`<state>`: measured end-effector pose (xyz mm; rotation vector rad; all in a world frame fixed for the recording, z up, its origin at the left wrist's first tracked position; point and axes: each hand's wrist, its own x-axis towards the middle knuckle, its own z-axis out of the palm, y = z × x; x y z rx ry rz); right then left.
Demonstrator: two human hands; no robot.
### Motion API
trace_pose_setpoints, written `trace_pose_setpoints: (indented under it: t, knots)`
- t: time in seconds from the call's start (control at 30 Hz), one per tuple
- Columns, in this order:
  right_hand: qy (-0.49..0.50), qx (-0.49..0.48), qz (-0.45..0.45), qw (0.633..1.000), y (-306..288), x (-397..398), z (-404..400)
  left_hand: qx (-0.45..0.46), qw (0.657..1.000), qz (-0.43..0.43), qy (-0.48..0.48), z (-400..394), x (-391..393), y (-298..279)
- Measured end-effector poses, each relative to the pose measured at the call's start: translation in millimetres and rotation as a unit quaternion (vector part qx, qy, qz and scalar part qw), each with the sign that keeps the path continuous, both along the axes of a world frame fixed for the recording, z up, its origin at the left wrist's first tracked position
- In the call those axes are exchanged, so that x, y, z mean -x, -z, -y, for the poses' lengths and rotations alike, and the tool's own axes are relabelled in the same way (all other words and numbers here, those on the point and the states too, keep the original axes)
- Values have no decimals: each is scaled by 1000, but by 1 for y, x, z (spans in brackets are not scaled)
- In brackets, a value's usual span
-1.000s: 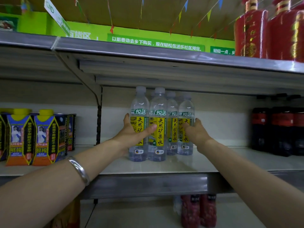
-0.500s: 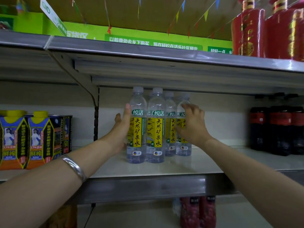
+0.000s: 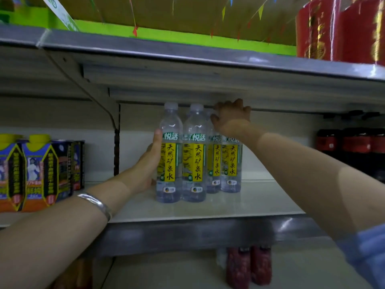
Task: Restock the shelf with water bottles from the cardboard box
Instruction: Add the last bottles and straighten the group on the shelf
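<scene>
Several clear water bottles with yellow and green labels stand in a tight group on the white shelf (image 3: 260, 201). My left hand (image 3: 149, 163) lies flat against the left side of the front left bottle (image 3: 169, 163), thumb pointing up along its edge. The front right bottle (image 3: 193, 163) stands beside it. My right hand (image 3: 231, 118) is up under the upper shelf, its fingers curled over the top of the rear right bottle (image 3: 231, 163) and hiding its cap. The cardboard box is out of view.
Blue and yellow drink cartons (image 3: 37, 172) stand at the left, past a shelf bracket (image 3: 116, 142). Dark bottles with red labels (image 3: 354, 151) fill the right end. The upper shelf edge (image 3: 187, 57) hangs low over the caps, with red bottles (image 3: 333, 28) on it. More red bottles (image 3: 250, 265) stand below.
My right hand rose from the labels of the rear bottles to their tops. My left hand slid off the front of the label to the bottle's left side.
</scene>
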<state>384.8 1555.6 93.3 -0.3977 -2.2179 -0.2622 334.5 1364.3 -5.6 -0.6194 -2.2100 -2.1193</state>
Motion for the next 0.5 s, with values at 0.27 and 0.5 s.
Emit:
trace_pose_setpoints:
  t: [0.27, 0.5]
  knots:
    - [-75, 162, -7, 984, 11, 15, 2, 57, 987, -144, -47, -1, -7, 7]
    - [-111, 211, -46, 970, 5, 23, 2, 123, 948, -285, -75, 3, -10, 8]
